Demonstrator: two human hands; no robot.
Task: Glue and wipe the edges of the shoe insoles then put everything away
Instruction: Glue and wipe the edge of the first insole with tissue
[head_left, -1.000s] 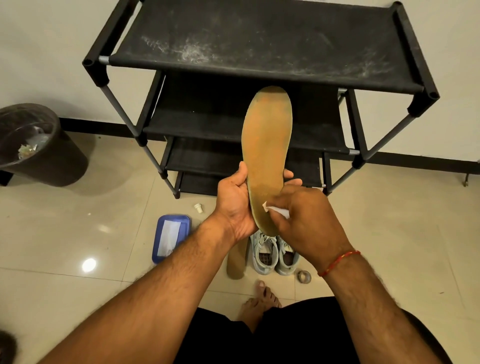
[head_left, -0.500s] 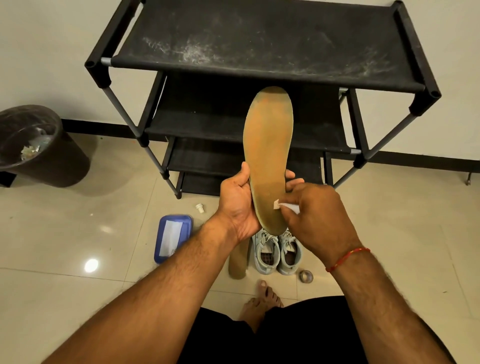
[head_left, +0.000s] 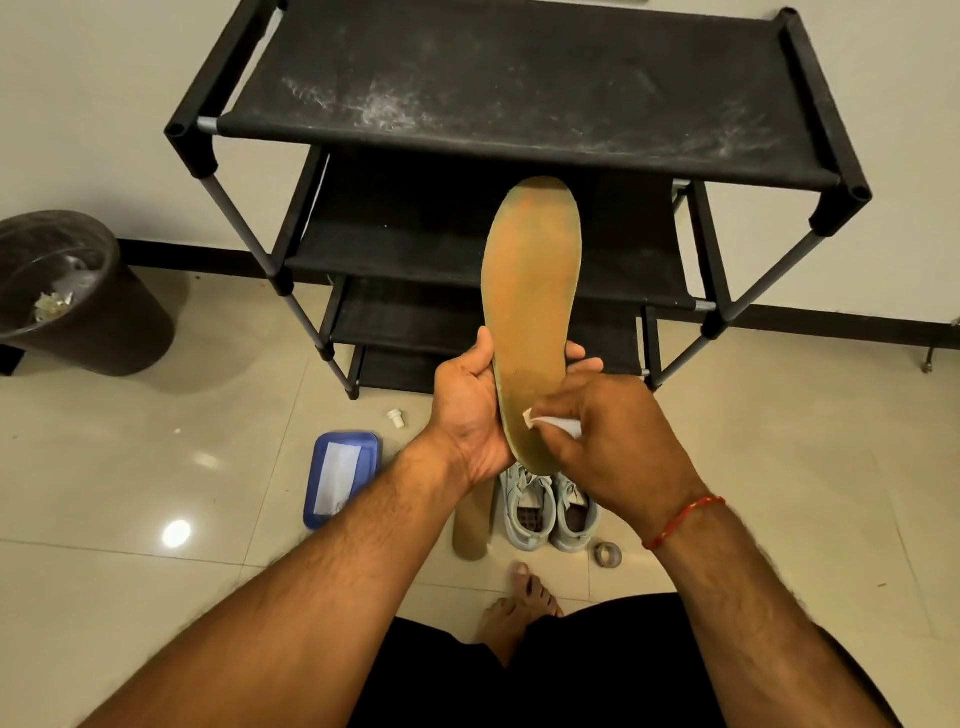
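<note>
A worn tan insole (head_left: 530, 306) stands upright in front of me, toe end up. My left hand (head_left: 467, 410) grips its heel part from the left, fingers wrapped behind. My right hand (head_left: 608, 441) pinches a small white wipe (head_left: 550, 422) against the insole's lower right edge. A second tan insole (head_left: 471, 525) lies on the floor below, partly hidden by my left wrist. Beside it stands a pair of pale blue sneakers (head_left: 550, 509).
A black shoe rack (head_left: 519, 104) with dusty fabric shelves stands against the wall ahead. On the tiled floor are a blue tray (head_left: 340, 475) with white paper, a small white cap (head_left: 396, 418) and a tape roll (head_left: 608, 555). A dark bin (head_left: 78, 291) sits left. My bare foot (head_left: 519, 608) shows below.
My right hand with the wipe has shifted slightly right and up along the insole's lower edge. The insole stays upright in my left hand.
</note>
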